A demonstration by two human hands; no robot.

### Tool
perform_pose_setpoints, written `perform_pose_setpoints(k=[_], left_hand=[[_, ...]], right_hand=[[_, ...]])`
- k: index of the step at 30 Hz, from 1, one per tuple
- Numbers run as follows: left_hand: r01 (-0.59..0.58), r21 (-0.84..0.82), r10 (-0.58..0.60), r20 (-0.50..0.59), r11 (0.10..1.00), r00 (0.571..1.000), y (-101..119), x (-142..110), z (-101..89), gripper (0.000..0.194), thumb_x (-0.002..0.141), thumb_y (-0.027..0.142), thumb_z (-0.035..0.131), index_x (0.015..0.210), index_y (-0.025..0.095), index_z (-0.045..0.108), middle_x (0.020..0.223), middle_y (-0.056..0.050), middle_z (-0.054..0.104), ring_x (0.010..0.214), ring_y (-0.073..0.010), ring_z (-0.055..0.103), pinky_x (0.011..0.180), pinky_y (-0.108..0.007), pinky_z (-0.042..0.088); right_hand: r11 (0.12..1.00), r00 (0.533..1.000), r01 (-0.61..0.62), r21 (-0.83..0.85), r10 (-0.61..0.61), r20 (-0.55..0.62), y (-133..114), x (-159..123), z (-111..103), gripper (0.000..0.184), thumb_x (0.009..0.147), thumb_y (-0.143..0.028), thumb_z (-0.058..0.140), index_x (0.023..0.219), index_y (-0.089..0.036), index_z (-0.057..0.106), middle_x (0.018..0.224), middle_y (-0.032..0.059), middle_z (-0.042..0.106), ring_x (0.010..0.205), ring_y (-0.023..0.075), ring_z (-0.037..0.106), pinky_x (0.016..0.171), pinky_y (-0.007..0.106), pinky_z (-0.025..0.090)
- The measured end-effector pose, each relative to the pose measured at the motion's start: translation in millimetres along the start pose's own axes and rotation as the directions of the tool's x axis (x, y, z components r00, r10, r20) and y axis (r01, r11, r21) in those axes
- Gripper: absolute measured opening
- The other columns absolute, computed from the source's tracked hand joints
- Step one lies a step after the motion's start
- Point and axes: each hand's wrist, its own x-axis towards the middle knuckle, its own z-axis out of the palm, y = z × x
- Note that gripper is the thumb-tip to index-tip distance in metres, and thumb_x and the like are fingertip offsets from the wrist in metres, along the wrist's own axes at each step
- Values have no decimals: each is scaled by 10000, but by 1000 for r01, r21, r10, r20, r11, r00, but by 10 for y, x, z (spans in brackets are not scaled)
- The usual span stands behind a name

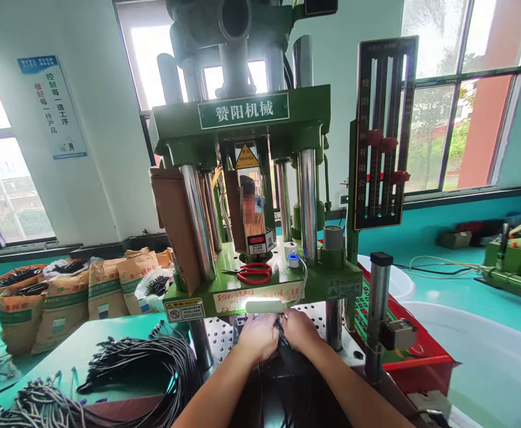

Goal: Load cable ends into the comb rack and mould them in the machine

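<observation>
Both my hands reach in under the front edge of the green press [238,291]. My left hand [259,336] is closed, with its fingers bent over the dark metal block [238,324] below the press head; what they grip is hidden. Close beside it, my right hand [301,330] is closed around black cables [282,339]. Dark strands hang from between the hands toward my lap, and their single ends cannot be made out. A perforated metal plate [219,342] lies around the block.
Red-handled scissors [254,273] and a blue-and-white tape roll [293,260] lie on the press ledge. Bundled black cables [153,362] cover the left table. At right stand a metal post [379,321] and a red bin [421,377]. Through the press, another person shows.
</observation>
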Motion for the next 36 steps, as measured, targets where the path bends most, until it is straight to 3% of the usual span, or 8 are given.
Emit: perform_pose_setpoints(k=[12,17,22,26,29,36], left_hand=[[64,-69,-64,11,996,998,-45,58,69,430,823,259,291,1142,149,557,1181,-118,612,1095,-249,550,957,-389,386],[57,-80,-55,23,995,998,-62,68,72,426,820,258,295,1134,147,562,1197,-117,605,1122,-245,536,988,-387,371],[38,-74,-38,3,997,999,-65,-33,-22,501,798,262,346,1274,207,493,1315,-47,536,1230,-203,458,1064,-371,317],[155,-34,-157,-67,987,985,-143,-215,43,573,815,273,332,1363,130,417,1428,-89,401,1343,-242,309,1141,-443,154],[238,-14,-239,-88,971,967,-205,-310,136,582,831,291,318,1374,97,401,1444,-104,367,1355,-254,287,1138,-467,157],[298,3,-296,-127,954,947,-115,-290,148,533,858,302,318,1349,136,445,1412,-76,422,1330,-241,336,1129,-481,172]], right_hand=[[992,991,128,-14,-128,28,-28,35,6,303,808,-100,436,949,-163,697,985,117,692,951,215,610,826,272,395],[988,989,144,-47,-143,31,-30,73,47,310,808,-138,434,984,-140,689,1024,156,675,980,257,601,855,316,392],[985,988,154,-75,-155,-10,-57,-4,-89,310,829,-183,445,1006,-148,697,1032,157,670,1003,280,589,836,356,418],[980,978,188,-68,-193,-84,-68,-127,-111,390,880,-342,439,1173,-170,631,1228,147,576,1173,287,474,981,390,340],[963,962,263,-54,-266,-63,-106,-203,-25,467,867,-429,468,1265,-207,567,1296,116,536,1219,266,439,1049,366,280],[954,954,290,-71,-294,-56,-165,-222,123,446,931,-342,328,1282,-177,547,1309,132,530,1249,274,417,1087,445,200]])
